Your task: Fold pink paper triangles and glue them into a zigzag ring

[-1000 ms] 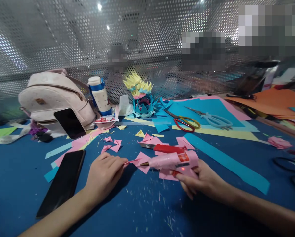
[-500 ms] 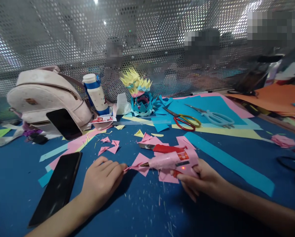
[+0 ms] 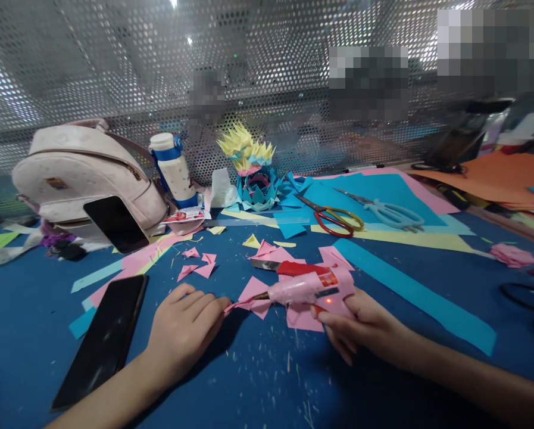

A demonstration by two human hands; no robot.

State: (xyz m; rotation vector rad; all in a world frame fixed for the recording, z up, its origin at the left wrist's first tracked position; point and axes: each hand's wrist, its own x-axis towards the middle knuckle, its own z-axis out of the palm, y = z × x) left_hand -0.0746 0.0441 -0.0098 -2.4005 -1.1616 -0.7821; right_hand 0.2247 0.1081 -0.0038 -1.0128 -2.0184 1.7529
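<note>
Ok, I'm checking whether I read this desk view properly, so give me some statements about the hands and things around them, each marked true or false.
1. The right hand holds a pink glue gun. True.
2. The left hand lies open, holding nothing. False: the left hand pinches a piece of pink paper.
3. A red light glows on the pink glue gun. True.
4. The bottle stands left of the backpack in the picture. False: the bottle stands to the right of the backpack.
5. The pale blue scissors lie on blue paper. True.
6. The red-handled knife points right. False: the red-handled knife points left in the picture.
</note>
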